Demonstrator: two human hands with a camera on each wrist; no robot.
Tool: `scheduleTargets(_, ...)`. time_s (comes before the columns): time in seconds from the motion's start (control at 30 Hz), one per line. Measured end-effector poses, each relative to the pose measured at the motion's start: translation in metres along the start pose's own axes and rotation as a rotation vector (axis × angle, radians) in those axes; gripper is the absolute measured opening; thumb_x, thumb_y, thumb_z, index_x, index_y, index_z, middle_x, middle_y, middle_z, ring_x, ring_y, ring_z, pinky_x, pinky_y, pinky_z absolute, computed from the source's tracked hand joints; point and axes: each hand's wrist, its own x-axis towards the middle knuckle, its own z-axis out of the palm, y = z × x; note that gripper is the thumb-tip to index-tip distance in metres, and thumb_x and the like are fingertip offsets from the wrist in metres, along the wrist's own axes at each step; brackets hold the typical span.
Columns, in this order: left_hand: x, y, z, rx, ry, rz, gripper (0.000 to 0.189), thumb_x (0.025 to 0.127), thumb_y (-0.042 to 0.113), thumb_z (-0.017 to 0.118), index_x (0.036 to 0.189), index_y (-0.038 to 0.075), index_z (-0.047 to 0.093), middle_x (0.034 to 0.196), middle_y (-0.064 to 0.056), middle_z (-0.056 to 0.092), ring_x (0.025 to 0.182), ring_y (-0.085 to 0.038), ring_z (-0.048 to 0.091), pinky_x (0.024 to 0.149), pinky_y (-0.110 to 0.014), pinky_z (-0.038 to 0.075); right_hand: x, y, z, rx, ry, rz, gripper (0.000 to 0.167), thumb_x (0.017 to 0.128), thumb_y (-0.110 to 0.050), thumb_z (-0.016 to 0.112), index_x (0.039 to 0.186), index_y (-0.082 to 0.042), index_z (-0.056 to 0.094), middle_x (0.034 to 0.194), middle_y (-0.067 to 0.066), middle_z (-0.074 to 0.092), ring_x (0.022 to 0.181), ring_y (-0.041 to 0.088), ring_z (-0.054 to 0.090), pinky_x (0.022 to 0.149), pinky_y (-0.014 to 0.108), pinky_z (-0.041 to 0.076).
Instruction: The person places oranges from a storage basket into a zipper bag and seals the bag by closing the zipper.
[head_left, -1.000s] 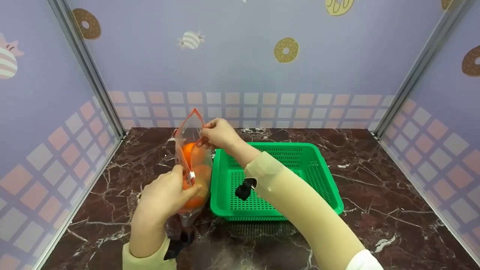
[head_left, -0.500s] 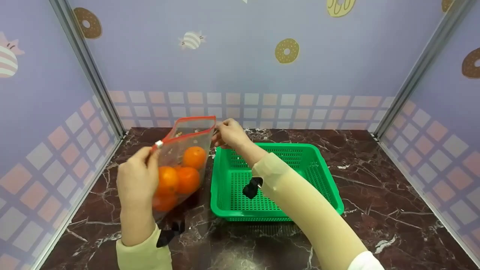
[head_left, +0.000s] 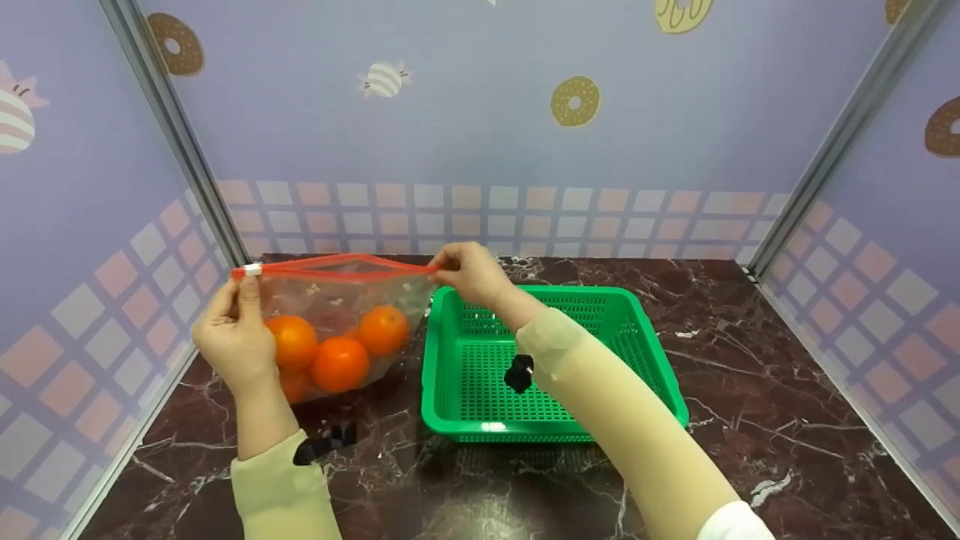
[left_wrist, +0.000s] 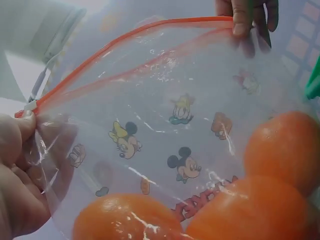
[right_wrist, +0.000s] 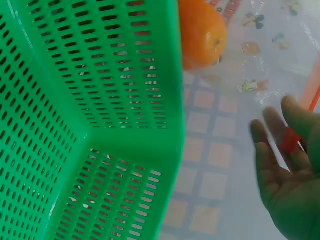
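A clear zipper bag (head_left: 319,296) with a red zip edge and cartoon prints hangs stretched between both hands. Several oranges (head_left: 340,364) sit low inside it. My left hand (head_left: 241,337) pinches the bag's left top corner, its thumb right at the white slider (head_left: 252,268). The opposite corner is pinched by my right hand (head_left: 474,276), above the basket's back left corner. In the left wrist view, the two red zip edges (left_wrist: 145,25) stand apart in the middle. The right wrist view shows the right hand (right_wrist: 292,185) curled at the red strip's end.
A green perforated plastic basket (head_left: 495,429) stands on the dark marbled table (head_left: 765,382), just right of the bag. Purple patterned panels (head_left: 480,135) close off the back and both sides.
The bag has turned broadside and been drawn out wide. My left hand has moved left and up with the slider corner; my right hand has shifted slightly right, still holding its corner.
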Motion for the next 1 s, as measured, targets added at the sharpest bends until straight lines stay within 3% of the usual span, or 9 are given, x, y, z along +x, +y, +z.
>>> scheduleTargets(0.13,0.011,-0.003,-0.003,-0.314,0.098,-0.119,0.008,0.092,-0.007,0.077,0.098,-0.011,0.08,0.083,-0.01,0.079,0.075,-0.015,0.076,0.074,-0.021,0.061,0.001,-0.006,-0.001,0.066,0.113,0.015,0.005,0.1,-0.008,0.075,0.098,-0.004,0.075,0.094,0.01,0.075,0.075,0.021,0.067,0.066,0.023,0.054)
scheduleTargets(0.27,0.013,-0.005,-0.006,-0.491,0.137,-0.19,0.011,0.093,-0.004,0.073,0.098,-0.012,0.08,0.08,-0.017,0.078,0.07,-0.023,0.076,0.071,-0.028,0.062,0.002,-0.011,-0.003,0.104,0.165,-0.009,0.01,0.099,-0.013,0.077,0.099,-0.003,0.078,0.088,0.008,0.074,0.061,0.01,0.053,0.056,0.022,0.044)
scheduleTargets(0.47,0.005,-0.011,-0.012,-0.669,0.129,-0.224,0.014,0.092,-0.001,0.074,0.099,-0.011,0.08,0.087,-0.02,0.078,0.069,-0.027,0.077,0.068,-0.033,0.065,0.004,-0.009,-0.006,0.176,0.174,0.01,0.014,0.1,-0.016,0.076,0.105,-0.004,0.081,0.089,0.006,0.075,0.063,0.01,0.05,0.057,0.022,0.04)
scheduleTargets(0.6,-0.001,-0.019,-0.012,-0.716,0.126,-0.192,0.015,0.088,-0.001,0.077,0.099,-0.01,0.08,0.09,-0.02,0.078,0.068,-0.029,0.077,0.07,-0.036,0.065,0.004,-0.004,-0.005,0.179,0.169,0.038,0.015,0.102,-0.016,0.074,0.107,-0.003,0.081,0.095,0.011,0.076,0.067,0.011,0.051,0.06,0.023,0.041)
scheduleTargets(0.7,-0.005,-0.022,-0.011,-0.682,0.141,-0.137,0.015,0.089,-0.002,0.076,0.1,-0.009,0.081,0.095,-0.017,0.08,0.072,-0.027,0.077,0.075,-0.035,0.065,0.004,-0.004,-0.003,0.194,0.165,0.032,0.015,0.103,-0.01,0.071,0.113,-0.002,0.078,0.103,0.011,0.077,0.077,0.012,0.059,0.067,0.023,0.047)
scheduleTargets(0.77,-0.007,-0.021,-0.009,-0.679,0.166,-0.142,0.012,0.09,-0.005,0.075,0.099,-0.009,0.081,0.095,-0.016,0.08,0.076,-0.024,0.078,0.078,-0.033,0.065,0.004,-0.008,-0.001,0.208,0.166,-0.017,0.019,0.104,-0.004,0.066,0.121,-0.001,0.075,0.113,0.011,0.076,0.093,0.018,0.066,0.077,0.025,0.052)
scheduleTargets(0.87,-0.01,-0.018,-0.007,-0.648,0.177,-0.14,0.009,0.088,-0.006,0.077,0.096,-0.007,0.082,0.094,-0.014,0.08,0.081,-0.021,0.076,0.078,-0.029,0.064,0.004,-0.023,0.006,0.193,0.196,-0.141,0.028,0.101,0.0,0.062,0.128,0.0,0.07,0.126,0.011,0.073,0.117,0.023,0.064,0.095,0.028,0.054)
scheduleTargets(1.0,-0.015,-0.017,-0.002,-0.631,0.123,-0.104,0.012,0.087,-0.005,0.079,0.098,-0.011,0.08,0.09,-0.016,0.079,0.077,-0.022,0.076,0.076,-0.029,0.064,-0.001,-0.058,0.026,0.081,0.217,-0.257,0.027,0.104,-0.013,0.067,0.129,-0.003,0.071,0.128,0.006,0.071,0.126,0.022,0.057,0.108,0.03,0.047)
